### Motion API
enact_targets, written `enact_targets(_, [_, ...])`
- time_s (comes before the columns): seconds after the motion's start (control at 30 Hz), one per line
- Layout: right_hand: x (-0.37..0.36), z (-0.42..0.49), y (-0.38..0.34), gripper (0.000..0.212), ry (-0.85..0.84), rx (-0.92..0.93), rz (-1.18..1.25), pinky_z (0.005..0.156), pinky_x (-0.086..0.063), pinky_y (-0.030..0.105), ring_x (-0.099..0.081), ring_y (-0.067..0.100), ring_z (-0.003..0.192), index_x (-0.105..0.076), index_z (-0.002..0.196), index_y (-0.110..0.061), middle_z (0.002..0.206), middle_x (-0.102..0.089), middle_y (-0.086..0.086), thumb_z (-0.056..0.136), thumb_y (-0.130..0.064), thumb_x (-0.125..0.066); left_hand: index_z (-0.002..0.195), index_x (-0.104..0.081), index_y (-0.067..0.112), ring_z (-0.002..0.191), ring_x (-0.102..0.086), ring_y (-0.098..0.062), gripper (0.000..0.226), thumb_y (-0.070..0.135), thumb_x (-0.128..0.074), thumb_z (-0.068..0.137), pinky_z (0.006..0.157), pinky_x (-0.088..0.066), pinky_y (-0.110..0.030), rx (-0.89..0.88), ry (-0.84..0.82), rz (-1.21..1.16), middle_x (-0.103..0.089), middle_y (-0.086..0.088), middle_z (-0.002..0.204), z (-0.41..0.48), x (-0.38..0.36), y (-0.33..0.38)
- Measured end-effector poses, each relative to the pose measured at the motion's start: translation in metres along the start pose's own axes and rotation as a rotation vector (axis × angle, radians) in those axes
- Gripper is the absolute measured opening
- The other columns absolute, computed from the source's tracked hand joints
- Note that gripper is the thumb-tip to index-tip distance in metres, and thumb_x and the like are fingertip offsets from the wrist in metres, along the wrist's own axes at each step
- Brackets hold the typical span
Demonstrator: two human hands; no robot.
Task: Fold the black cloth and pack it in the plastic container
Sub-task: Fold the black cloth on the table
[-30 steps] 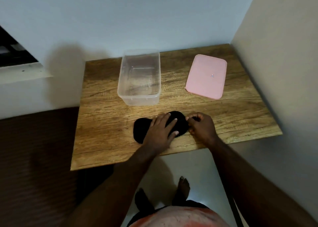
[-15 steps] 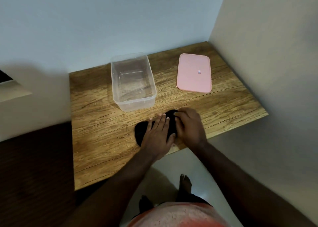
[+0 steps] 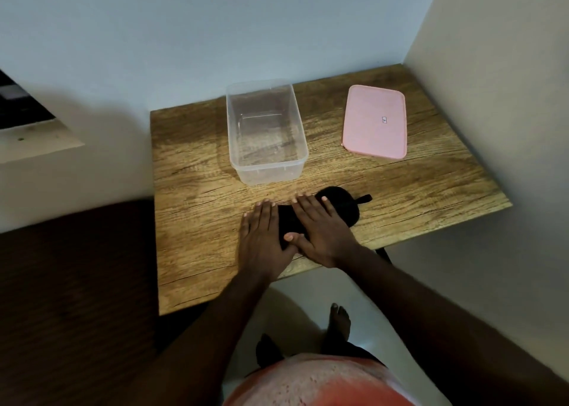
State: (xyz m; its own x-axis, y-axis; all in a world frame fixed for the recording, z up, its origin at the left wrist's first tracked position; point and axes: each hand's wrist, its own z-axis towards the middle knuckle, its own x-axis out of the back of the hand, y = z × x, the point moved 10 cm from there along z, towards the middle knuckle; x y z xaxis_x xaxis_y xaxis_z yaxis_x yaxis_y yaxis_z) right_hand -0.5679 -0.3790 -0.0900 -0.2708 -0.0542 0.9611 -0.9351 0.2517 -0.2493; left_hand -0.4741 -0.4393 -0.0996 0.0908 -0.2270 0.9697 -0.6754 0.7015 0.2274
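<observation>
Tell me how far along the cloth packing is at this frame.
Folding is in hand: both hands, left and right, press flat on the cloth, which lies bunched on the table. Left to do: the container holds nothing yet, and the lid lies apart beside it.

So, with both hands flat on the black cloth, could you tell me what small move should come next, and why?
Probably gather the black cloth under the right hand and left hand and lift it: it looks folded, and the plastic container sits open just beyond.
</observation>
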Motion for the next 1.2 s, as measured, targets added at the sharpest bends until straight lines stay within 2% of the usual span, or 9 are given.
enact_targets(0.07, [0.006, -0.005, 0.026, 0.098, 0.0, -0.042, -0.037, 0.121, 0.011, 0.041, 0.007, 0.017, 0.152, -0.005, 0.158, -0.015, 0.166, -0.004, 0.005, 0.084, -0.077, 0.01, 0.155, -0.011, 0.014, 0.151, 0.001, -0.02, 0.088, 0.071, -0.016, 0.087, 0.121, 0.003, -0.044, 0.0, 0.013, -0.011, -0.007, -0.005, 0.164, 0.0, 0.001, -0.006])
enact_targets(0.17, [0.018, -0.012, 0.064, 0.098, 0.022, -0.132, -0.073, 0.12, 0.011, 0.043, 0.006, 0.019, 0.152, -0.004, 0.157, -0.013, 0.165, -0.003, 0.007, 0.084, -0.078, 0.007, 0.155, -0.012, 0.017, 0.15, 0.001, -0.019, 0.079, 0.064, -0.014, 0.091, 0.121, 0.004, -0.043, -0.03, 0.022, -0.014, -0.007, -0.004, 0.164, -0.003, 0.003, -0.009])
enact_targets(0.27, [0.022, -0.011, 0.066, 0.1, 0.014, -0.164, -0.105, 0.121, 0.009, 0.047, 0.007, 0.021, 0.152, -0.003, 0.156, -0.01, 0.165, -0.002, 0.009, 0.084, -0.078, 0.007, 0.155, -0.013, 0.017, 0.15, 0.001, -0.019, 0.076, 0.06, -0.015, 0.092, 0.121, 0.002, -0.043, -0.052, 0.015, -0.036, -0.009, -0.005, 0.163, -0.006, 0.004, -0.011])
enact_targets(0.47, [0.007, -0.006, -0.037, 0.093, -0.006, 0.17, -0.003, 0.123, 0.001, 0.044, -0.001, 0.02, 0.152, -0.012, 0.156, -0.009, 0.165, -0.009, 0.01, 0.091, -0.074, -0.008, 0.151, -0.027, 0.015, 0.15, -0.009, -0.018, 0.071, 0.053, -0.016, 0.092, 0.121, -0.002, -0.037, -0.089, 0.035, -0.158, -0.02, -0.006, 0.161, -0.009, 0.011, -0.027])
enact_targets(0.57, [-0.01, -0.003, -0.057, 0.092, -0.034, 0.213, 0.012, 0.123, 0.001, 0.039, 0.0, 0.018, 0.152, -0.012, 0.156, -0.007, 0.165, -0.01, 0.01, 0.092, -0.073, -0.015, 0.152, -0.027, 0.015, 0.15, -0.009, -0.017, 0.071, 0.052, -0.018, 0.092, 0.121, -0.002, -0.036, -0.106, 0.016, -0.117, -0.019, -0.005, 0.162, -0.009, 0.008, -0.031])
enact_targets(0.67, [-0.013, -0.003, -0.051, 0.092, -0.031, 0.208, -0.035, 0.123, 0.0, 0.039, -0.002, 0.018, 0.152, -0.013, 0.156, -0.008, 0.165, -0.011, 0.01, 0.092, -0.073, -0.011, 0.152, -0.025, 0.017, 0.15, -0.008, -0.017, 0.07, 0.052, -0.018, 0.092, 0.12, 0.0, -0.035, -0.084, 0.017, -0.092, -0.018, -0.003, 0.162, -0.01, 0.009, -0.03])
enact_targets(0.93, [0.013, -0.018, 0.065, 0.089, 0.013, -0.118, -0.092, 0.121, 0.011, 0.04, 0.007, 0.019, 0.152, -0.005, 0.157, -0.012, 0.165, -0.003, 0.008, 0.09, -0.072, -0.003, 0.152, -0.028, 0.019, 0.149, -0.014, -0.017, 0.064, 0.048, -0.022, 0.095, 0.121, -0.005, -0.037, -0.066, 0.058, -0.052, -0.024, -0.002, 0.16, -0.014, 0.012, -0.029])
enact_targets(1.1, [0.016, -0.019, 0.087, 0.08, 0.013, -0.177, -0.061, 0.121, 0.01, 0.041, 0.006, 0.021, 0.152, -0.006, 0.157, -0.015, 0.166, -0.004, 0.007, 0.093, -0.063, 0.0, 0.151, -0.029, 0.014, 0.149, -0.012, -0.02, 0.07, 0.047, -0.017, 0.09, 0.121, -0.002, -0.04, -0.047, 0.044, -0.067, -0.024, -0.006, 0.16, -0.013, 0.014, -0.021])
enact_targets(1.2, [0.016, -0.019, 0.091, 0.073, 0.024, -0.174, -0.034, 0.121, 0.01, 0.041, 0.0, 0.02, 0.153, -0.011, 0.157, -0.018, 0.165, -0.01, 0.005, 0.095, -0.054, -0.002, 0.147, -0.036, 0.009, 0.149, -0.013, -0.028, 0.065, 0.036, -0.037, 0.088, 0.119, 0.002, -0.045, -0.013, 0.071, -0.027, -0.027, -0.013, 0.158, -0.011, 0.027, -0.009])
